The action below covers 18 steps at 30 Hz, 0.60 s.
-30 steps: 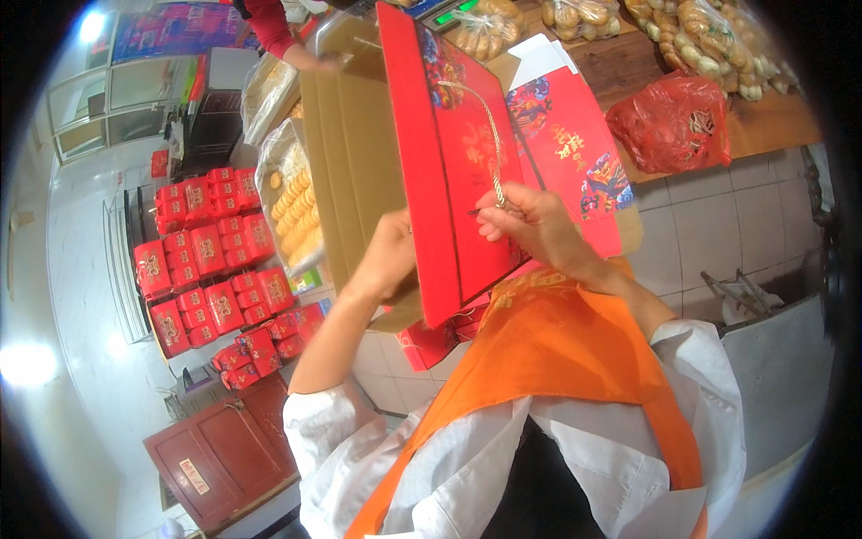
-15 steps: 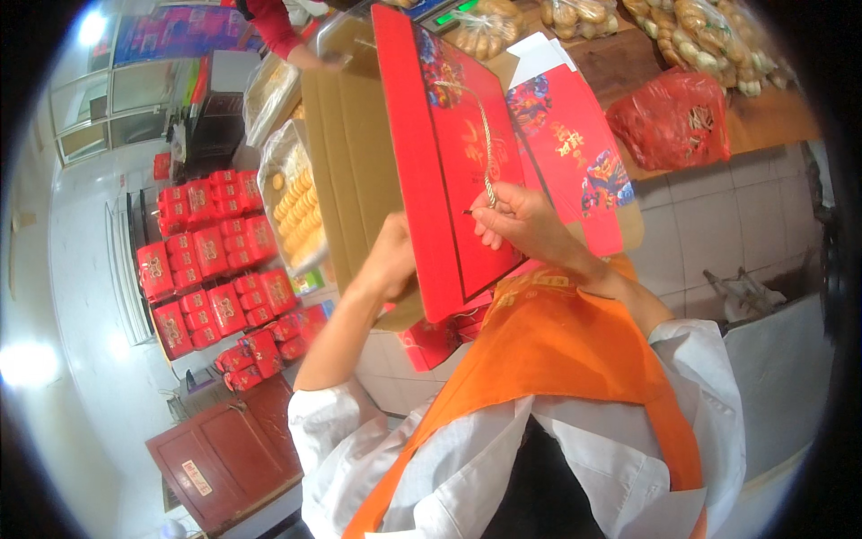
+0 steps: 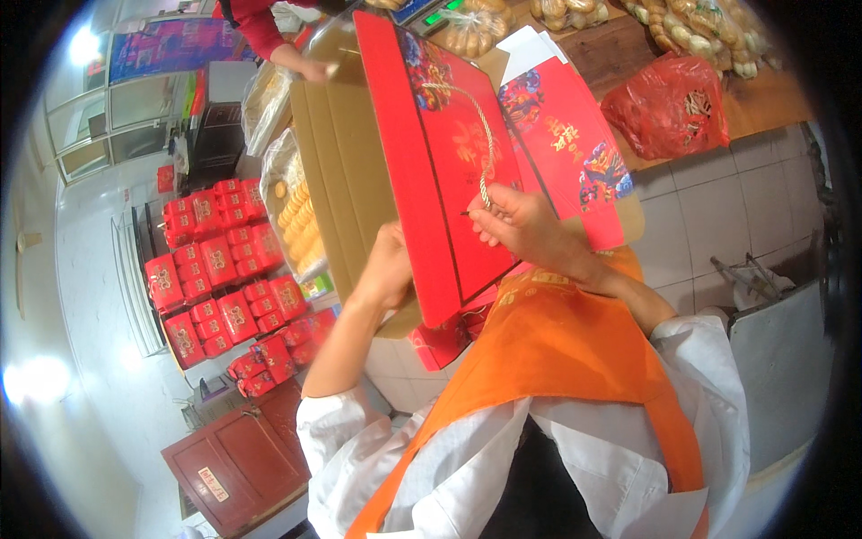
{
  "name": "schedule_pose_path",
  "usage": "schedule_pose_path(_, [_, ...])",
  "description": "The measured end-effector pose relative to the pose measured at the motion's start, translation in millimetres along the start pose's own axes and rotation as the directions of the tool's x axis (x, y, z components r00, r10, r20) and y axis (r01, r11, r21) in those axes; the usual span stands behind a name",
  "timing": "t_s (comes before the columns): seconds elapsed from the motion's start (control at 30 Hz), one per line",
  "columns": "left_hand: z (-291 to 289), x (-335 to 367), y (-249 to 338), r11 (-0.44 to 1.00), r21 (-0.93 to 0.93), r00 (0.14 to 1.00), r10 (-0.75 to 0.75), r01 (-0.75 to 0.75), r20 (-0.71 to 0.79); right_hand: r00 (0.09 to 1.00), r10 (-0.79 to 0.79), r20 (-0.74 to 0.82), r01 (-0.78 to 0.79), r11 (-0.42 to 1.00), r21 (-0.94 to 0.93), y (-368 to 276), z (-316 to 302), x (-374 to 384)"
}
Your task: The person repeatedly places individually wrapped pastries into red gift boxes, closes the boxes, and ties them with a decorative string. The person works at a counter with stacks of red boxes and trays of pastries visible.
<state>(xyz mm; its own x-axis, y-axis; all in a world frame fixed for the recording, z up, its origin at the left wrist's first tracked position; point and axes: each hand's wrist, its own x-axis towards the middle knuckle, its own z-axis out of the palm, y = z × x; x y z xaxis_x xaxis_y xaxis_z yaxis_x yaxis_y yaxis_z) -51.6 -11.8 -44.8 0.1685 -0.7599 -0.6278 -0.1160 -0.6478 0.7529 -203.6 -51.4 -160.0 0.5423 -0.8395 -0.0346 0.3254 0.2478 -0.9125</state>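
A red gift box panel [image 3: 426, 189] with a printed colourful pattern is tilted up in front of me. A twisted gold rope handle [image 3: 488, 144] hangs in a curve from its upper hole. My right hand [image 3: 521, 226] pinches the rope's lower end against the panel's face, by a small dark tip. My left hand [image 3: 388, 269] is curled closed behind the panel's left edge; its fingertips and what they hold are hidden. Beyond my right hand lies another red printed flap [image 3: 570, 135].
A brown cardboard sheet [image 3: 328, 153] stands left of the panel, beside a tray of round pastries [image 3: 301, 220]. Another person's hand [image 3: 314, 70] reaches in at the top. A red plastic bag [image 3: 664, 106] and bagged buns [image 3: 476, 31] rest on the wooden table. Stacked red boxes [image 3: 215, 260] fill the left.
The panel's top leans slightly farther left, while my hands keep nearly the same hold. The other person's hand has come lower beside the cardboard. The view has shifted a little.
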Motion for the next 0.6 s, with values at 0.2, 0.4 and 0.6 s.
schedule_pose_path(0.2, [-2,0,-1,0.996,-0.084,0.999,0.027,-0.029,-0.022,0.958,-0.287,-0.004,0.266,0.894,-0.361,1,4,4])
schedule_pose_path(0.4, [-5,0,2,0.998,-0.068,1.0,0.009,-0.01,-0.021,0.964,-0.265,0.0,0.248,0.901,-0.357,-1,8,10])
schedule_pose_path(0.6, [5,-1,4,0.949,0.259,0.984,0.175,-0.178,0.037,0.996,0.03,0.089,-0.014,0.984,-0.176,-22,0,14])
